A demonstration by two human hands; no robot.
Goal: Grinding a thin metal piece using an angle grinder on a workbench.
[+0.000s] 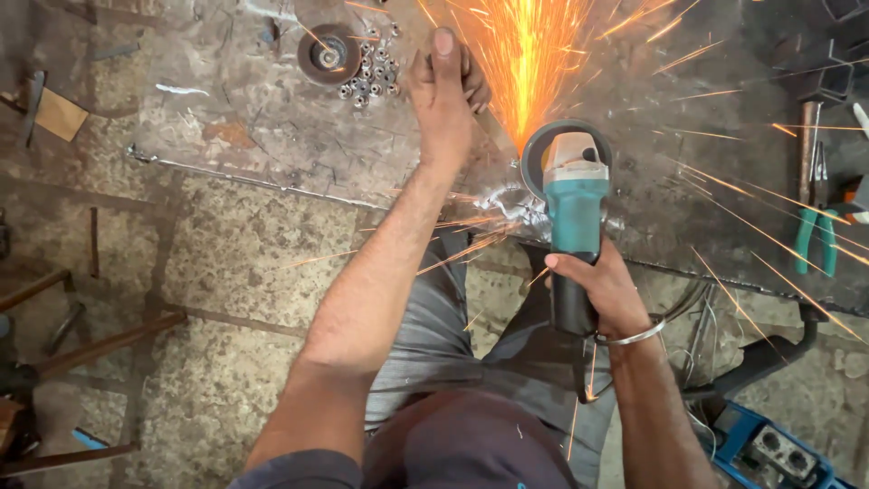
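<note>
A: Right hand (605, 288)?

B: Clamped around dark rear grip of teal angle grinder (574, 210), near bottom centre of view, over near edge of metal desk (272, 145). Metal bangle (631, 337) on wrist.

A: Grinder position?

B: Body pointing away, disc guard at front, disc down on desk surface. Sparks (525, 54) fanning outward from contact point, mostly away, some back toward lap.

A: Left hand (444, 86)?

B: Farther out, arm stretched across desk. Fingers curled shut on small workpiece (474, 86), just left of spark stream. Workpiece largely hidden by fingers; kind not discernible.

A: Surroundings, left side?

B: Just beyond left hand, cluster of small metal nuts (371, 68) lying on desk, beside a loose grinding disc (329, 56).

A: Right side?

B: Green-handled pliers (813, 231) near right edge of desk, well apart from grinder. Blue item (769, 448) on floor at lower right.
</note>
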